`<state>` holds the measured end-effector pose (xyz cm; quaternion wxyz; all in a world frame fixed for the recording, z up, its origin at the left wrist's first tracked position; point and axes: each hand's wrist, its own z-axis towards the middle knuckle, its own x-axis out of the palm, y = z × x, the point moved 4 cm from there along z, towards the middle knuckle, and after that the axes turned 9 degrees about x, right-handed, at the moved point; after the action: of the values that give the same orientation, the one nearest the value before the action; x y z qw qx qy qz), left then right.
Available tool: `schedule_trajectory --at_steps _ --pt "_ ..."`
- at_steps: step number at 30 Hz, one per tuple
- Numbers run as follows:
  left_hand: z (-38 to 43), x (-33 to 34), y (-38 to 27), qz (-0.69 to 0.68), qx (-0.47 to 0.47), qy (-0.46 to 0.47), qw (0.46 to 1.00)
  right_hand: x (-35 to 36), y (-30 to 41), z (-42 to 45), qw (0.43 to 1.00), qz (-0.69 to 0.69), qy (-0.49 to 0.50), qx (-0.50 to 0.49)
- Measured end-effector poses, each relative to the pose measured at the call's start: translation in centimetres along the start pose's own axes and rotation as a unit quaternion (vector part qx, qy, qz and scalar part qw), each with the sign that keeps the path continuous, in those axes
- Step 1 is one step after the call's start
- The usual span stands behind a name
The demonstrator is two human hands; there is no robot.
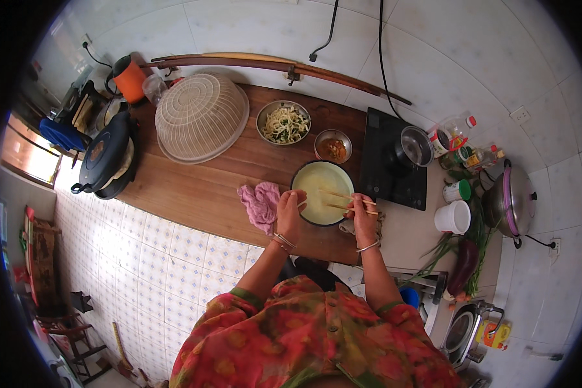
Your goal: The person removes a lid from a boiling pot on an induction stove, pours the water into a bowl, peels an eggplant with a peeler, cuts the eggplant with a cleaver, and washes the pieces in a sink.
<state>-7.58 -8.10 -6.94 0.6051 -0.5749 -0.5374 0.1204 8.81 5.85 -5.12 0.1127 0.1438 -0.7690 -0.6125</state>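
A white enamel basin [310, 177] with a dark rim stands in front of me, with pale yellowish liquid inside. My left hand [289, 213] is closed at the basin's left rim; a small pale thing shows by its fingertips, too small to name. In my right hand [363, 213] is a pair of wooden chopsticks [338, 194], spread apart, their tips over or in the liquid. Beside my left hand lies a crumpled pink cloth [261, 206]. Another cloth [347, 226], greyish, is partly hidden under my right hand.
Behind the basin are a bowl of noodles with greens [285, 125] and a small bowl of reddish-brown sauce [333, 148]. A mesh food cover [201, 116] stands left. Rightward are an induction cooktop [393, 179] with a metal pot [415, 145], a white tub [452, 218] and an eggplant [464, 264].
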Motion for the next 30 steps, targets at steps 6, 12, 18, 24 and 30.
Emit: schedule_trajectory --at_steps 6,12,18,24,30 --pt "0.1 -1.1 -0.4 0.000 0.008 -0.020 1.000 -0.7 6.1 -0.2 0.992 -0.096 -0.059 -0.048" --pt "-0.1 -0.7 0.0 0.000 -0.003 -0.011 1.000 -2.7 -0.3 1.0 0.990 0.086 -0.100 0.056" --pt "-0.1 -0.9 -0.1 -0.007 0.001 -0.017 1.000 -2.2 -4.4 0.4 0.972 0.179 -0.083 0.130" --pt "-0.5 -1.7 -0.3 -0.013 0.003 -0.036 0.999 -3.6 4.1 1.1 0.996 0.015 -0.083 -0.007" --pt "-0.3 -1.3 0.4 -0.012 0.003 -0.017 1.000 -3.5 5.6 -0.6 0.992 -0.023 -0.125 -0.006"
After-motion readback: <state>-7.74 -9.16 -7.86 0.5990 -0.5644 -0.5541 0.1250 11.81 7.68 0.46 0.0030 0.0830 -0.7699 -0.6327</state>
